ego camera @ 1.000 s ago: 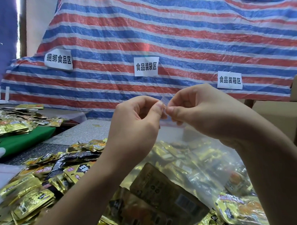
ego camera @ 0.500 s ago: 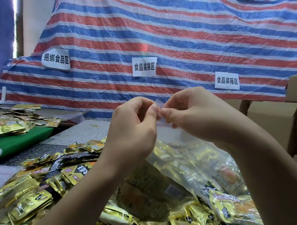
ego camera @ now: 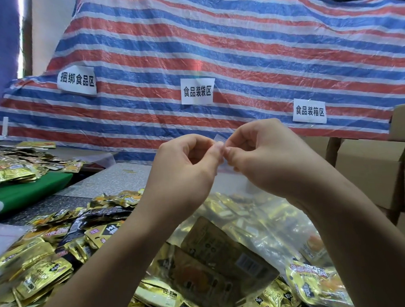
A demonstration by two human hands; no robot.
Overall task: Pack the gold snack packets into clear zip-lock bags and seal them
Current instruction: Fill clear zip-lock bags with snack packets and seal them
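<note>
Clear plastic zip-lock bag (ego camera: 257,220), head view: top edge pinched btwn both hands, body hanging below the grip, filled w/ gold snack packets (ego camera: 215,252).
Left hand (ego camera: 186,170): thumb and forefinger clamped on bag's top strip.
Right hand (ego camera: 266,157): same pinch, fingertips touching the left's at the strip.
Loose gold packets (ego camera: 46,267): heaped below and left of grip.
Striped tarp (ego camera: 215,48) behind grip, w/ 3 white labels (ego camera: 197,91).
Cardboard boxes (ego camera: 369,167): right of grip.
</note>
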